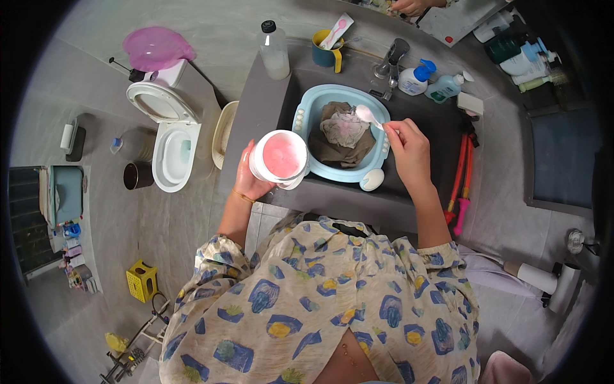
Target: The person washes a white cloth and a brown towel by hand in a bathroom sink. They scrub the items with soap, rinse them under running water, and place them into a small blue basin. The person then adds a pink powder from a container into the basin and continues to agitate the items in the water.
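My left hand holds a white tub of pink powder, tilted so that its contents show, at the left rim of a light blue plastic basin. Between the fingers of my right hand is the handle of a white spoon bearing pale powder, over the right part of the basin. Inside the basin lie a brown cloth and, on top of it, a crumpled light grey cloth with a pinkish patch. The basin rests in a dark grey sink.
Behind the basin stand a clear bottle with a black cap, a blue and yellow cup, a faucet and two pump bottles. Red-orange hoses or straps hang right of the sink. A toilet and a waste bin stand left.
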Tool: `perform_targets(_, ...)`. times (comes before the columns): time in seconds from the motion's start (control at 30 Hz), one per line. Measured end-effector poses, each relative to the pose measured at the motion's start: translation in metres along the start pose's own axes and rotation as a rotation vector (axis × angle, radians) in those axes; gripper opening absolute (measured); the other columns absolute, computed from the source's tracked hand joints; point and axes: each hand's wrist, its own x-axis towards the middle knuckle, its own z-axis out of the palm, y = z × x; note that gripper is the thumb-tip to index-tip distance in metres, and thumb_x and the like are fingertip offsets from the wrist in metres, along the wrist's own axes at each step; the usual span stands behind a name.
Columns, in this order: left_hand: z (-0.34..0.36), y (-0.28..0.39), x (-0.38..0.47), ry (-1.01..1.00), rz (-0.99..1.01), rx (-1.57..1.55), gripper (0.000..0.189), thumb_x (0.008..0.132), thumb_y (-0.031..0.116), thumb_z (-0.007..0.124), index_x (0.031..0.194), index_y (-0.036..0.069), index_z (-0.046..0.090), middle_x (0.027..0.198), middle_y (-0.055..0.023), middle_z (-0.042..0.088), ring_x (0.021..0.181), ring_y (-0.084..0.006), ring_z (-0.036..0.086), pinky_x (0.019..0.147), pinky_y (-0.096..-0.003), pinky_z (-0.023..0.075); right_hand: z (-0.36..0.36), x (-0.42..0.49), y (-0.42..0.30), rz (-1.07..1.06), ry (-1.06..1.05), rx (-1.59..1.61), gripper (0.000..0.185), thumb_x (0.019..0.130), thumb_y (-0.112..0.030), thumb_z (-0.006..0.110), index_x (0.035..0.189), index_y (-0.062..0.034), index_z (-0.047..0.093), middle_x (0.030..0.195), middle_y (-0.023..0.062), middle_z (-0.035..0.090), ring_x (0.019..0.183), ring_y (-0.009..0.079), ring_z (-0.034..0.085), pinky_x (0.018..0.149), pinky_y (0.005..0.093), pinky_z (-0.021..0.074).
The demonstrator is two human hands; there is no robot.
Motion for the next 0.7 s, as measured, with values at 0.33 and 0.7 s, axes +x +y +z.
perform_targets(0.33,0.002,-0.004,0.004,0.089,-0.042,0.014,0.067,0.098,0.063,0.029,0.141,0.014,0.046,0.135,-0.0121,0.057,0.116,-0.0323,0.06,0.08,-0.0502,0.0569,-0.011,0.005,-0.005,0.168,0.048,0.169,0.01,0.091,-0.009,0.064,0.096,-0.0013,0.068,0.079,0.0038,0.06,0.065,0.0121,0.055,0.059,0.0258,0.0421)
perform_targets(0.7,0.01,-0.008,0.016,-0.005,-0.02,0.104,0.063,0.1,0.055,0.034,0.132,0.004,0.054,0.129,-0.0155,0.061,0.118,-0.0316,0.059,0.103,-0.0472,0.0457,0.025,-0.041,-0.091,-0.291,-0.395,0.179,0.012,0.089,-0.013,0.066,0.091,-0.0013,0.064,0.08,0.0126,0.058,0.07,0.031,0.061,0.062,0.0385,0.0471)
